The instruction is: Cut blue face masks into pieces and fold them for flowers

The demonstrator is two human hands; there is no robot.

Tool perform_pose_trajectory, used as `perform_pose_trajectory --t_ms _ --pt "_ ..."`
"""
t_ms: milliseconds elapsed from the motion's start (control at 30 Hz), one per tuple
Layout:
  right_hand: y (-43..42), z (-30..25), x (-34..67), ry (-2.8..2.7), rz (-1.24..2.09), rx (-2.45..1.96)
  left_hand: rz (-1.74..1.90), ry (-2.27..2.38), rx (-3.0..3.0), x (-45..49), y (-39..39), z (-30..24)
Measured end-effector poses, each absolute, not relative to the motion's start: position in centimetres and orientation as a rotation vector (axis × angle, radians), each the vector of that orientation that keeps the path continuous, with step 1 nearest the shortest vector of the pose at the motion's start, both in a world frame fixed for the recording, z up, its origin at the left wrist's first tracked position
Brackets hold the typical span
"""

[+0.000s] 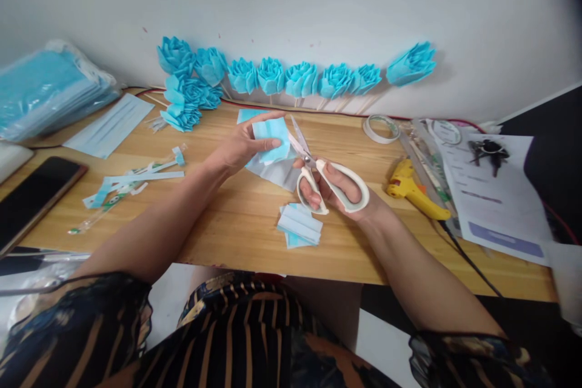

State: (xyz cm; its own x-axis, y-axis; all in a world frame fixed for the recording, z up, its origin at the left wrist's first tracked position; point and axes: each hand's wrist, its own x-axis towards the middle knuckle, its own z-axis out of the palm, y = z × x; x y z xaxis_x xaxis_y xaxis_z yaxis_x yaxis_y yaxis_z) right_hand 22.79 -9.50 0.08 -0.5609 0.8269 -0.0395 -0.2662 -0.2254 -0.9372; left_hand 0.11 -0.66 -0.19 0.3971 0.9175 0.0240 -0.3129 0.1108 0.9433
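Observation:
My left hand (239, 147) pinches a small blue piece of mask fabric (271, 137) above the wooden table (236, 218), thumb and fingers closed on it. My right hand (334, 189) grips white-handled scissors (325, 179), with fingers through the loops. The blades are parted and point up-left at the fabric's right edge. Under the fabric lie pale cut pieces (273, 171). A small stack of folded blue and white pieces (299, 225) rests near the table's front edge, just below the scissors.
Several blue fabric roses (291, 77) on sticks lean along the wall. A bag of masks (45, 88), a flat mask (109, 124), cut strips (131, 182) and a phone (31, 197) lie left. A tape roll (381, 128), yellow glue gun (411, 188), papers (491, 194) and keys (487, 150) lie right.

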Motion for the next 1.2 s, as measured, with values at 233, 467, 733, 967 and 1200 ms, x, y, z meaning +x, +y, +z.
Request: perform_pose_trajectory --t_ms 233,467,733,967,1200 --pt "-9.6 0.1 22.7 -1.256 1.882 -0.738 0.987 0.651 1.051 0.2 -0.6 -0.3" --pt "-9.8 -0.2 22.5 -1.304 1.874 -0.702 0.946 0.727 1.052 0.4 -1.1 -0.6" --pt "-9.5 -0.9 22.4 -1.321 1.889 -0.63 0.951 0.697 1.095 0.9 -1.6 -0.8" --pt "-9.7 -0.2 22.3 -1.3 1.866 -0.734 0.901 0.687 1.181 1.1 -1.9 -0.8" --pt "-9.4 -1.0 22.0 -1.266 1.866 -0.664 0.902 0.727 1.196 0.7 -1.3 -1.3"
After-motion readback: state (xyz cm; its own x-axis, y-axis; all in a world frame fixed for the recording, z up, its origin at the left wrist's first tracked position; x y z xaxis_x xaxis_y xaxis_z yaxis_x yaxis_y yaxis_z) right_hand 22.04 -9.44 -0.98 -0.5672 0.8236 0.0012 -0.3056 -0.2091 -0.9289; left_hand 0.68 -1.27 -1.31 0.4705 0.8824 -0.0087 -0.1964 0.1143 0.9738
